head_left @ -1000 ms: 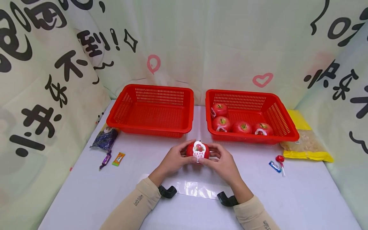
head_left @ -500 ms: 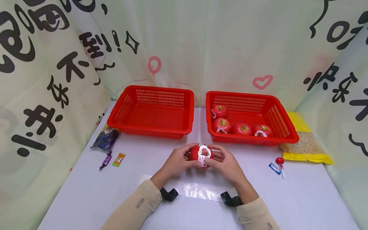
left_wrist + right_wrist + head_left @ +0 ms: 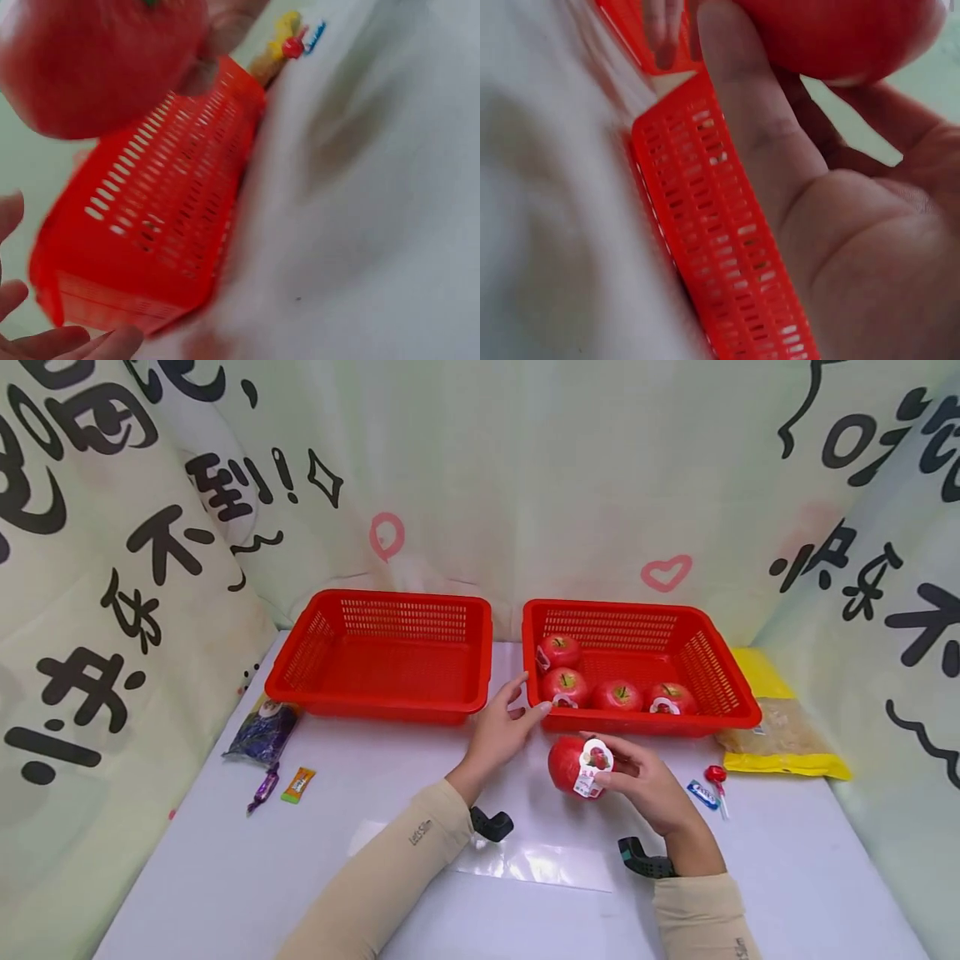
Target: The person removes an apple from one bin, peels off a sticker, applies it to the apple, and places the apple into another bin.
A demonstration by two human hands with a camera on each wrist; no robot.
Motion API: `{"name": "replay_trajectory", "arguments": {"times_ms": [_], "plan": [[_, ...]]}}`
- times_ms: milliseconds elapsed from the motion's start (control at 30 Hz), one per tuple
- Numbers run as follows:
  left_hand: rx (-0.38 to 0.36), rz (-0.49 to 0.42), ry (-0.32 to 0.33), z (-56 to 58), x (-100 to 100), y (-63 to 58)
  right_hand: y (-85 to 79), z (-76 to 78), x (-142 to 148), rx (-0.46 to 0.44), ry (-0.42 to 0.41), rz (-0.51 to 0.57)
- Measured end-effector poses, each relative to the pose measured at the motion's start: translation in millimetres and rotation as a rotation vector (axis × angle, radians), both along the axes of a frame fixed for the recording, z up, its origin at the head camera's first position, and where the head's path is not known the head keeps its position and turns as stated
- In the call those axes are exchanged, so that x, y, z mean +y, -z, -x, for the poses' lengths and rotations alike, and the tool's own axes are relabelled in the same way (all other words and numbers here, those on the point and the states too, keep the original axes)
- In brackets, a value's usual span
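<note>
My right hand (image 3: 652,785) grips a red apple (image 3: 564,767) from its right side, above the table in front of the right basket. A white label with an apple print faces up on it, under my thumb. In the right wrist view the same apple (image 3: 855,34) sits between thumb and fingers. My left hand (image 3: 498,733) is off the apple, its fingers spread at the front left corner of the right red basket (image 3: 645,723). Several labelled apples (image 3: 618,696) lie in that basket along its left and front sides. The left wrist view shows left fingertips (image 3: 120,343) beside the basket wall.
At the back left stands another red basket (image 3: 378,703), bare inside. A clear plastic sheet (image 3: 536,867) lies in front of the hands. Left are a dark snack bag (image 3: 262,731) and wrapped candies (image 3: 298,785); right, a yellow bag (image 3: 787,764), a lollipop (image 3: 716,774) and a blue candy (image 3: 702,794).
Both hands held the apple before. My left hand has let go and moved up and right to the right basket's corner. My right hand has carried the apple a little to the right.
</note>
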State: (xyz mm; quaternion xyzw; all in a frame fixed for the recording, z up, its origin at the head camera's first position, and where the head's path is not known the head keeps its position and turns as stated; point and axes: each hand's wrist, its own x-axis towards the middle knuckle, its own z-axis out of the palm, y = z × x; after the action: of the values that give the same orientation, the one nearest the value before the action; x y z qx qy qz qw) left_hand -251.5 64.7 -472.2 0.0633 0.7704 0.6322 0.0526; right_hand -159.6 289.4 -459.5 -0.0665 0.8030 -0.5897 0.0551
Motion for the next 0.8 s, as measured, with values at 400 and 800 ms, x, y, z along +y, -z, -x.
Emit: {"name": "replay_trajectory", "arguments": {"times_ms": [400,800], "plan": [[0.030,-0.083,-0.109,3.1,22,18.7,-41.1,1.9,15,0.188,-0.027,-0.036],[0.011,-0.063,-0.117,3.4,23,16.6,-124.9,168.6,46,0.026,-0.038,-0.892]]}}
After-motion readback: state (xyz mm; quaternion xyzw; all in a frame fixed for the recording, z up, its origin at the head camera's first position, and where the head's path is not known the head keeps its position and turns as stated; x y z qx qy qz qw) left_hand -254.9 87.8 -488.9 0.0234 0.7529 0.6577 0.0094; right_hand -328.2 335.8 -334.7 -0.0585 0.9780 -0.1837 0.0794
